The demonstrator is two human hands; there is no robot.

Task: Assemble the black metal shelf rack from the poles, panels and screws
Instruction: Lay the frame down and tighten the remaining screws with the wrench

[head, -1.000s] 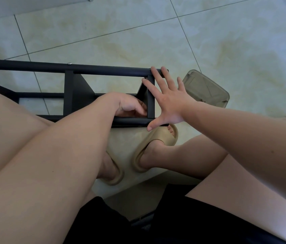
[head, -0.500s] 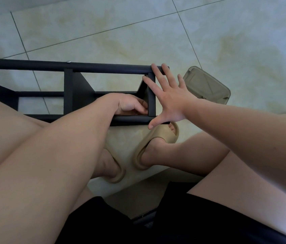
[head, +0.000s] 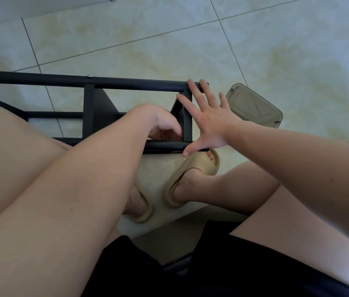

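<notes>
Though nothing is seen moved since a second ago, the shelf rack (head: 126, 83) at centre frame is braced by the flat right hand (head: 209, 124); the left hand (head: 160, 123) is curled at its corner, grasp hidden, fastening presumed.

We see a pale tiled floor (head: 169, 28), a tan plastic container (head: 253, 106) right of centre, and tan slippers (head: 193, 168) at centre.
</notes>
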